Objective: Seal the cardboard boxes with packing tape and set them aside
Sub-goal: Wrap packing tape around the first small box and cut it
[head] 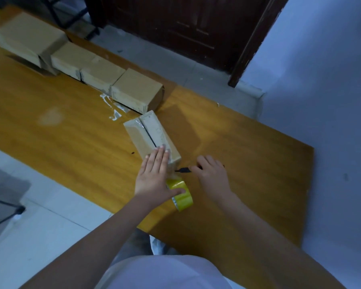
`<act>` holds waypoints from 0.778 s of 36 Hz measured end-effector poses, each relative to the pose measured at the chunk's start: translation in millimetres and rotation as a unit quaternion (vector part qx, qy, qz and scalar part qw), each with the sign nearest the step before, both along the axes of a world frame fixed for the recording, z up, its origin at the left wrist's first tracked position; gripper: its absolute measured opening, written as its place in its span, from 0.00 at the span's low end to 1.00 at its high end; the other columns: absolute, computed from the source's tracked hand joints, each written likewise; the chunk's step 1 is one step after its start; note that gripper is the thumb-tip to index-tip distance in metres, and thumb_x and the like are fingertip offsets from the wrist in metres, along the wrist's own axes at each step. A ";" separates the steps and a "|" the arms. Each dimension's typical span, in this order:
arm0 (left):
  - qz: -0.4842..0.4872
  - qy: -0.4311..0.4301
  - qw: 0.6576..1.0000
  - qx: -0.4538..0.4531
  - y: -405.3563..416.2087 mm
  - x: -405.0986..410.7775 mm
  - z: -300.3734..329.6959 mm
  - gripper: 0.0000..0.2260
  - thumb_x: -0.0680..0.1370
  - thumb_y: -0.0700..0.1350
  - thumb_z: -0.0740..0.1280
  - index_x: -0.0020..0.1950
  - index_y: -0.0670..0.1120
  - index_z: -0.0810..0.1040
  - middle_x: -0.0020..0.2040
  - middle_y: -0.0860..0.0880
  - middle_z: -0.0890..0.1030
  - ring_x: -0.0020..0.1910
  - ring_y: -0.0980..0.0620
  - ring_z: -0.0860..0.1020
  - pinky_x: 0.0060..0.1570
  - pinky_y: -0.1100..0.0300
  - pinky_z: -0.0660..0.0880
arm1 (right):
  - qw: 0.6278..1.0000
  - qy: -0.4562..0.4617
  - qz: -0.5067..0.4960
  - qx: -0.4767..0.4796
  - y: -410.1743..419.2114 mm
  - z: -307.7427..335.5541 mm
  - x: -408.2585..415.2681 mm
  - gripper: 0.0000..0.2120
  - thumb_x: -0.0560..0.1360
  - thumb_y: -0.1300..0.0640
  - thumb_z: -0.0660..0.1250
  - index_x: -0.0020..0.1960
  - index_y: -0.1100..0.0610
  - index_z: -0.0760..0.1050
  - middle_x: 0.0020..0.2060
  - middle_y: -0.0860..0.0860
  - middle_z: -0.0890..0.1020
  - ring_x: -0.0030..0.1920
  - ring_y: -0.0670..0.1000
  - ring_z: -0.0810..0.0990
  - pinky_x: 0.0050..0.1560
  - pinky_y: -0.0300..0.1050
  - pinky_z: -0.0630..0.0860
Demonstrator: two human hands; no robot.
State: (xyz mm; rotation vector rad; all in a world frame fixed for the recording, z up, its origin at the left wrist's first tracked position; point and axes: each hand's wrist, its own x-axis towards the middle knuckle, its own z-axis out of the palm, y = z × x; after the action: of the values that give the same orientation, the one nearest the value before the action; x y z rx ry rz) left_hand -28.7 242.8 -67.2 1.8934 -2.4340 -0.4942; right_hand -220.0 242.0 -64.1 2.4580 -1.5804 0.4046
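Head view. The table (248,163) runs diagonally, its far edge from upper left down to a corner at the right, its near edge passing just under the forearms. Bare wood lies open to the left of the hands and to the right toward that corner; the floor (40,215) shows beyond both long edges, and a dark door (186,28) stands past the far edge.

Five boxes are in sight. Four sit in a row (92,69) along the far edge, touching end to end, the leftmost the largest. The fifth, the box (151,138) in hand, lies apart from the row in the middle of the table, its far end near the last box of the row. Its long axis runs from upper left to lower right, the near end pointing at the person, and its centre seam follows that axis, still showing as a dark slit with a glossy strip over its far end.

One tape roll (180,195), yellow, stands on edge just in front of the box's near end. One black pen-like tool (182,170) lies beside that end.

The left hand (154,176) lies flat on the box's near end, fingers straight and together, thumb touching the roll. The right hand (212,174) has its fingers curled around the tool; the tip points toward the box.
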 end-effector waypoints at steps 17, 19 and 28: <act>-0.007 -0.005 1.000 -0.010 0.0 -0.5 -4.0 0.55 0.66 0.77 0.56 0.77 0.47 0.33 0.77 0.51 0.33 0.75 0.53 0.32 0.72 0.55 0.32 | 0.883 -0.300 -0.189 0.306 18.8 -42.7 11.0 0.27 0.75 0.39 0.57 0.61 0.59 0.76 0.59 0.55 0.73 0.61 0.53 0.71 0.62 0.46 0.69; -0.009 0.000 1.000 -0.025 -0.5 -0.5 -6.3 0.54 0.65 0.78 0.52 0.78 0.46 0.38 0.78 0.50 0.38 0.76 0.53 0.35 0.72 0.55 0.34 | 0.805 -0.438 -0.167 0.364 19.5 -32.2 23.3 0.20 0.77 0.43 0.61 0.59 0.58 0.77 0.58 0.53 0.72 0.61 0.49 0.71 0.61 0.34 0.67; 0.012 0.129 0.988 -0.089 -7.3 9.0 -6.5 0.34 0.73 0.62 0.56 0.74 0.45 0.66 0.75 0.48 0.65 0.72 0.51 0.59 0.70 0.54 0.52 | 0.701 -0.540 -0.123 0.449 12.5 -28.6 32.5 0.06 0.74 0.65 0.69 0.46 0.55 0.79 0.50 0.55 0.75 0.48 0.34 0.75 0.53 0.30 0.69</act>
State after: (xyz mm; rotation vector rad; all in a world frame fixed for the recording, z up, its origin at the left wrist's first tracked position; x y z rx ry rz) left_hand -19.7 235.5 -73.8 1.6716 -2.2075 -0.4695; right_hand -187.5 254.4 -92.7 2.5950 -3.1480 1.5663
